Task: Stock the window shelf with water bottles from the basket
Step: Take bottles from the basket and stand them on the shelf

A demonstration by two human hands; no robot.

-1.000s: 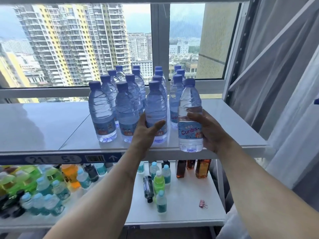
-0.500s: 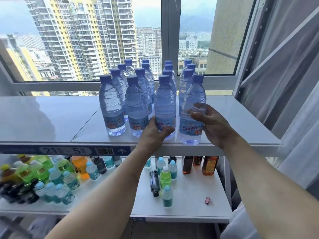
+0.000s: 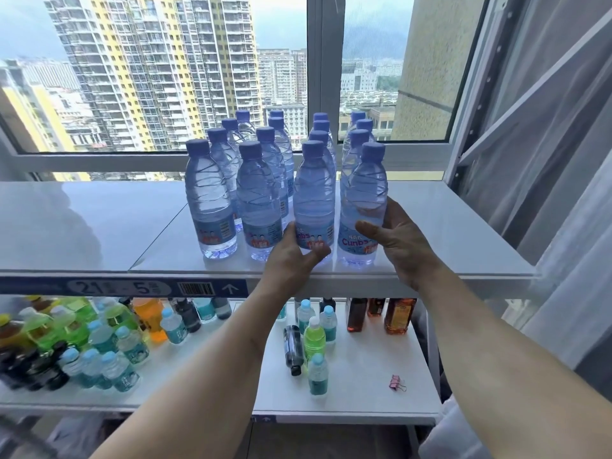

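Hands point(image 3: 291, 256) point(image 3: 397, 241) grip two front water-filled bottles point(image 3: 313, 200) point(image 3: 364, 207); right's grip seemingly loose.

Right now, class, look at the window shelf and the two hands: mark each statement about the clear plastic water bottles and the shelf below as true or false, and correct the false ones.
1. The left hand grips a clear plastic water bottle with a blue cap. True.
2. The right hand is on the rightmost front bottle. True.
3. The water bottles have red caps. False: the caps are blue.
4. A pink binder clip lies on the lower white shelf. True.
5. Every bottle on the lower shelf stands upright. False: a dark bottle lies on its side.
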